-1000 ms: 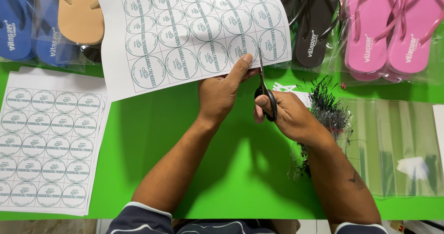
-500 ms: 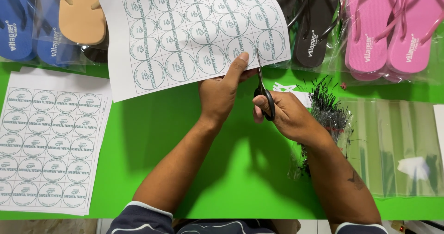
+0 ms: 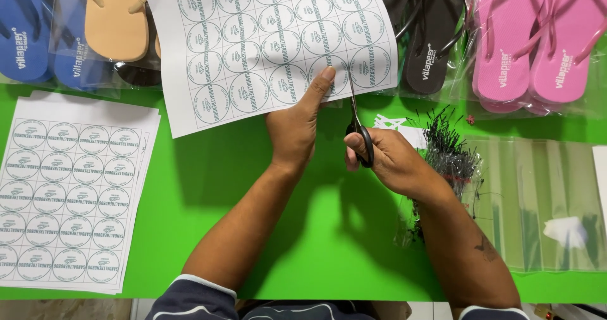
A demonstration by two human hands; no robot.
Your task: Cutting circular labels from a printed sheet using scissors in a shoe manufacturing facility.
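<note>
— While the left hand (image 3: 294,127) pinches the label sheet (image 3: 265,42) at its lower edge, what does the right hand (image 3: 389,159) do?
— It grips black-handled scissors (image 3: 357,127), blades up into the sheet's bottom edge beside the left thumb.
— Where is the sheet?
— Above the green table (image 3: 208,168), overlapping bagged flip-flops (image 3: 537,35). A stack of label sheets (image 3: 69,193) lies well apart at the left.

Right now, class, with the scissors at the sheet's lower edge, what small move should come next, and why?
Probably close the scissors and push the cut further up the grid line. The right hand has the blades just into the sheet between two columns of round labels, while the left hand pinches the edge beside them.
</note>
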